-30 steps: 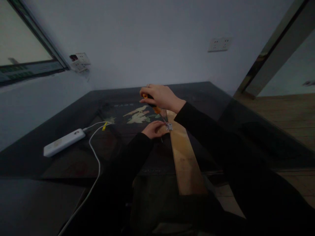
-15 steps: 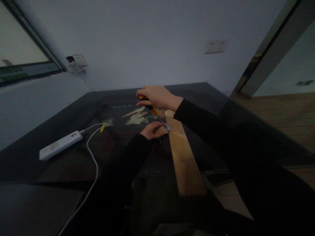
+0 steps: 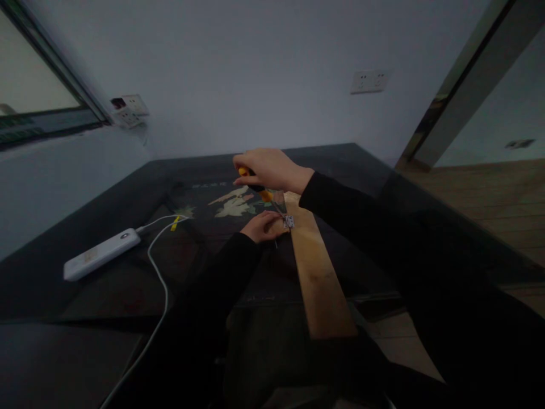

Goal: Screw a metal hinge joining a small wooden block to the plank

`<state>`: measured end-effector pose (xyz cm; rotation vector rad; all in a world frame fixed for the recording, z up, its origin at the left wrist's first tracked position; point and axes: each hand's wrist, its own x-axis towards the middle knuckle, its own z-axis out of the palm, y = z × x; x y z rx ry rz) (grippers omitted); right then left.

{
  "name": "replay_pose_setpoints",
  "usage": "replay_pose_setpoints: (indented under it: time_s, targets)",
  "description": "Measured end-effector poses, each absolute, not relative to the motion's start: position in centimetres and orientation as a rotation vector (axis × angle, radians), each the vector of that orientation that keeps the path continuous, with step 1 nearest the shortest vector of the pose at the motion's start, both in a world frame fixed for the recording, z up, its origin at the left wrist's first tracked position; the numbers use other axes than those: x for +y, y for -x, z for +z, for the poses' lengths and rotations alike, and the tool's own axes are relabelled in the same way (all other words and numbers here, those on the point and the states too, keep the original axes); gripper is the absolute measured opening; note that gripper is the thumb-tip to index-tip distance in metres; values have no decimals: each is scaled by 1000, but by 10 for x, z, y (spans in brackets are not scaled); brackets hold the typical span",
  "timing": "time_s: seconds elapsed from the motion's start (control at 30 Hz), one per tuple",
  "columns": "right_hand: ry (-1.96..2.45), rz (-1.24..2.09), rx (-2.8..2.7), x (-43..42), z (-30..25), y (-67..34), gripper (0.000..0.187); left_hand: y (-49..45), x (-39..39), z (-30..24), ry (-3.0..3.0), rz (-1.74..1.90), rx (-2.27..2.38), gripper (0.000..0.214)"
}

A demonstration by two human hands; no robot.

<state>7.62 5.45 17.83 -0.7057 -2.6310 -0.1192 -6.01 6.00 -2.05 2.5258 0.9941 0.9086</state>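
Observation:
My right hand (image 3: 268,167) is closed around the yellow and black handle of a screwdriver (image 3: 264,193). Its shaft slants down to the right, with the tip at a small silver metal hinge (image 3: 289,221). The hinge sits at the left edge of a long light-brown wooden board (image 3: 317,272), near the board's far end. Low beside that edge, my left hand (image 3: 264,226) is closed with its fingertips at the hinge's left side; what lies under the fingers is partly hidden. A thin, short metal piece (image 3: 276,244) shows just below the left hand, too small to name.
The dark tabletop (image 3: 340,165) bears a printed flower pattern (image 3: 234,205). To the left lies a white power strip-like device (image 3: 102,254) with a white cable (image 3: 160,272) and a yellow tag (image 3: 175,222). The board's near end overhangs the table's front edge. A wall (image 3: 255,74) stands behind.
The view has shifted very slightly, so everything sits a little further left. Both hands, the screwdriver and the board keep nearly the same places relative to one another.

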Motion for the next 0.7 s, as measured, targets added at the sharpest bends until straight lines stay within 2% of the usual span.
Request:
replay_pose_setpoints:
  time_s: [0.13, 0.27, 0.43, 0.7]
  targets:
    - [593, 86, -2693, 56, 178, -75, 25, 61, 59, -17, -2551, 854, 1012, 50]
    - [500, 240, -2744, 58, 179, -75, 29, 61, 58, -16, -2560, 823, 1010, 51]
    - [570, 144, -2671, 57, 177, -78, 25, 63, 58, -21, -2602, 837, 1040, 51]
    - [709, 34, -2587, 58, 168, -86, 34, 64, 53, -19, -2700, 731, 1059, 55]
